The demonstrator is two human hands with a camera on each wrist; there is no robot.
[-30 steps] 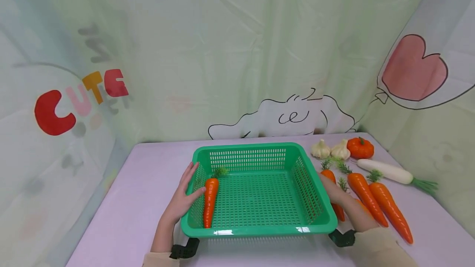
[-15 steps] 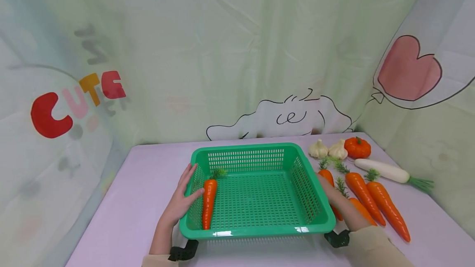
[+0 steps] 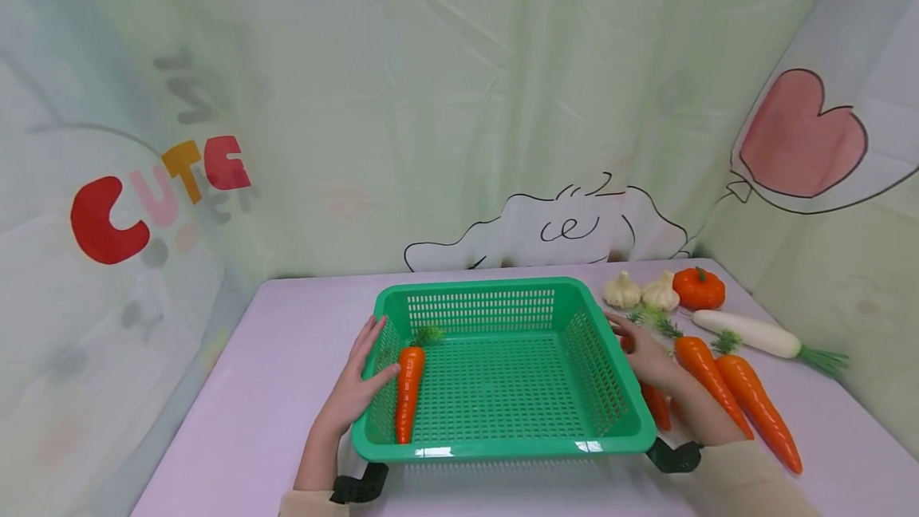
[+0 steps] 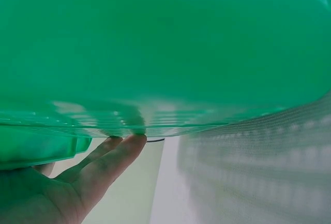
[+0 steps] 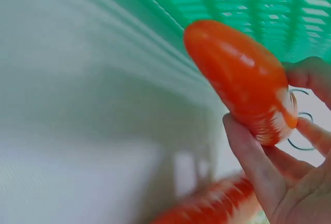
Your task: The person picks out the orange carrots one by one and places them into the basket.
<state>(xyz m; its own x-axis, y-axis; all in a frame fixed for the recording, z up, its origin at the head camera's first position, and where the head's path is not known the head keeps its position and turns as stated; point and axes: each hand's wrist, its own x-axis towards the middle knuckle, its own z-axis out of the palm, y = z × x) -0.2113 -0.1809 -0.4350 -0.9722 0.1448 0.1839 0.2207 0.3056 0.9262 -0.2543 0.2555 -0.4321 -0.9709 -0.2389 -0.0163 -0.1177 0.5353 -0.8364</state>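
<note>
A green plastic basket (image 3: 495, 447) fills the middle of the table in the head view. Inside, along its left wall, lies an orange carrot (image 3: 408, 397) with a leafy top. My left hand (image 3: 350, 389) rests on the left rim, thumb over the edge and straight fingers along the outside; the left wrist view shows fingertips touching the wall. Outside the right wall, my right hand (image 3: 656, 361) holds another carrot (image 5: 235, 74) between thumb and fingers, blunt end towards the basket. Its leafy top is hidden. Below it, one more carrot (image 5: 207, 203) lies blurred.
Right of my right hand lie two long carrots (image 3: 707, 377) (image 3: 761, 413) and a white radish (image 3: 750, 332). Two garlic bulbs (image 3: 621, 291) (image 3: 660, 292) and a small orange pumpkin (image 3: 699, 288) sit behind them. A printed curtain (image 3: 323, 142) hangs at the table's back edge.
My right hand, earlier partly hidden low behind the basket's right wall, has come up so its fingers and thumb show beside the rim. My left hand and the basket stay put.
</note>
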